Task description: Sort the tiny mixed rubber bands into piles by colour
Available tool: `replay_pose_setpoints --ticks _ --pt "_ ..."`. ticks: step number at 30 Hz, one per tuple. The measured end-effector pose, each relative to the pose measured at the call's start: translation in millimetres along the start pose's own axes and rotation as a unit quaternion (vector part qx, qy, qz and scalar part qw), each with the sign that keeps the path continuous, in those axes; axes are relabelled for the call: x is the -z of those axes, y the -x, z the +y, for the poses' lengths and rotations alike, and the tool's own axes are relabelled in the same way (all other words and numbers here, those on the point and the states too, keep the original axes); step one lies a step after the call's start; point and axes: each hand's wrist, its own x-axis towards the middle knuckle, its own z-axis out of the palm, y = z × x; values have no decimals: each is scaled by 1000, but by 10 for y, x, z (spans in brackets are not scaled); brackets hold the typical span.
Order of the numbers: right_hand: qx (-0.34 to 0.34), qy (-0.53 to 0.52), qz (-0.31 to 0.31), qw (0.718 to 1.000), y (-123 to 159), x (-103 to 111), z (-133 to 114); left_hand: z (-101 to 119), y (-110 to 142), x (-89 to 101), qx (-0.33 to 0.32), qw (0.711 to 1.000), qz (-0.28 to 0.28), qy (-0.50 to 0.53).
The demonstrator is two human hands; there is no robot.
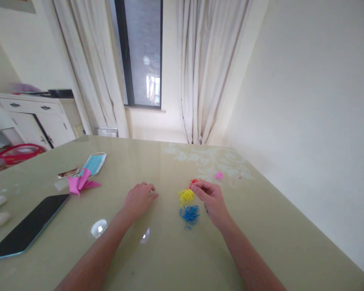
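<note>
Pressing thumb and finger together, the right hand (pixel 210 196) reaches the red bits (pixel 194 181); whether anything is pinched there, one cannot tell; the yellow bits (pixel 186 196) lie just nearer the person, beside the fingertips, and the blue bits (pixel 189 214) nearer still, all in small heaps on the table (pixel 157 262); the pink bits (pixel 219 175) sit beyond the right hand; the left hand (pixel 139 199) is palm down, fingers loosely spread, well apart from the heaps; farther left are the pink paper (pixel 80 182), mask (pixel 94 163) and black slab (pixel 30 226).
</note>
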Motion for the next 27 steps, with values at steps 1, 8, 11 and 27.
replay_pose_setpoints --ticks 1,8,11,27 --pt "-3 -11 2 1000 3 12 -15 -31 -5 -10 1 1000 -16 -8" --pt "-15 -32 25 999 -3 29 6 -2 -33 -45 -7 998 -56 5" --pt "-14 -32 20 999 -10 31 15 7 -21 -56 -12 999 -52 -11" --pt "-30 12 29 999 -4 -39 34 610 143 -29 -55 858 -108 500"
